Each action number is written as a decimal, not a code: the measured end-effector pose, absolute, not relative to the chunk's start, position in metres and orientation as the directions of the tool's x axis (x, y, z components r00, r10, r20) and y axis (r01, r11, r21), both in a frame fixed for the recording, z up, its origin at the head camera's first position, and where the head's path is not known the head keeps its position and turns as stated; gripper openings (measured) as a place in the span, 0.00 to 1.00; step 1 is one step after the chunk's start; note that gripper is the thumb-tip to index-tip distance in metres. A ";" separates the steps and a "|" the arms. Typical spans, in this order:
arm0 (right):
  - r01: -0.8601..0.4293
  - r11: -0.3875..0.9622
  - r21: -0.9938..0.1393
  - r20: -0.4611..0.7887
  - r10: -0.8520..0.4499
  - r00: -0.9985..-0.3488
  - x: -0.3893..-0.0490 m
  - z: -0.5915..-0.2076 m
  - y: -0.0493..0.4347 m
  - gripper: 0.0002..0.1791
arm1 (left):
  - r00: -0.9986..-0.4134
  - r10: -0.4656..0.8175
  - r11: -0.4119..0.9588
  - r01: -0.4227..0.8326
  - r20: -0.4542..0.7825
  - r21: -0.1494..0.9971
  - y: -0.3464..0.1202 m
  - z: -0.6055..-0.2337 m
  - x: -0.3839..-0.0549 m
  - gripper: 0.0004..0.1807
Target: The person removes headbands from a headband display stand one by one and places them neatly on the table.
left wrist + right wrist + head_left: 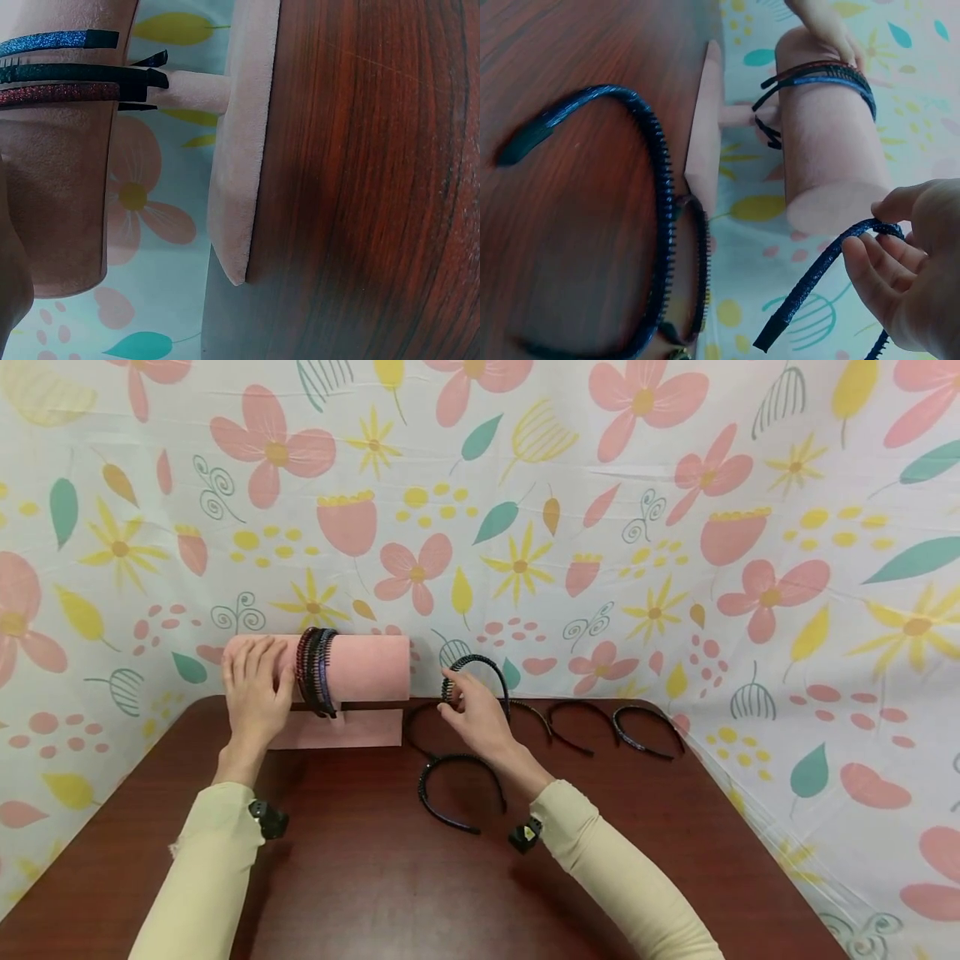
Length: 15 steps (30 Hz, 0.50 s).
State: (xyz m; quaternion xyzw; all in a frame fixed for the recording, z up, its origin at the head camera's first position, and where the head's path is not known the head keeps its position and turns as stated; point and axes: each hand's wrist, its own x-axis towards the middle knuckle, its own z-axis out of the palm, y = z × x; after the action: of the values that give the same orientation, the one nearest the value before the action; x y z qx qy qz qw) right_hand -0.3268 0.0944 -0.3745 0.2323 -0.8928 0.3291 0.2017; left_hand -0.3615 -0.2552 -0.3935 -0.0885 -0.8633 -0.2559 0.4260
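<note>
A pink padded roll (367,667) stands on a short post over a flat pink base (375,728). Several toothed headbands (317,672), red, dark and blue, sit around its middle. My left hand (255,681) rests on the roll's left end, fingers spread over the top. To the right of the roll, my right hand (480,714) pinches a dark glittery headband (817,270) between thumb and fingers, raised off the table. In the right wrist view its covered tip points down and left, apart from the roll.
Several more headbands lie on the brown table (375,877): a blue-black one (427,797) in front of my right hand, a dark one (585,703) and a patterned one (648,710) toward the back right. A flowered cloth (525,527) hangs behind the table.
</note>
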 end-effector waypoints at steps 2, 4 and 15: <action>-0.536 0.668 -0.516 0.502 -0.272 -0.821 -0.324 -0.375 0.099 0.31 | -0.621 -0.067 0.853 0.371 0.781 0.368 -0.256 -0.393 -0.361 0.24; -0.531 0.662 -0.528 0.496 -0.268 -0.826 -0.321 -0.376 0.104 0.31 | -0.621 -0.069 0.852 0.370 0.780 0.370 -0.256 -0.394 -0.361 0.24; -0.538 0.635 -0.554 0.471 -0.293 -0.832 -0.303 -0.384 0.129 0.28 | -0.615 -0.075 0.853 0.368 0.785 0.370 -0.255 -0.395 -0.363 0.24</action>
State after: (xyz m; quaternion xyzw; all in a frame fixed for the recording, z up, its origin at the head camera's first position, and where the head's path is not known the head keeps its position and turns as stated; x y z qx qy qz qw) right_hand -0.3031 0.1288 -0.3837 0.2340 -0.8879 0.3571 0.1713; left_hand -0.3626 -0.2547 -0.3948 -0.0852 -0.8610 -0.2575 0.4303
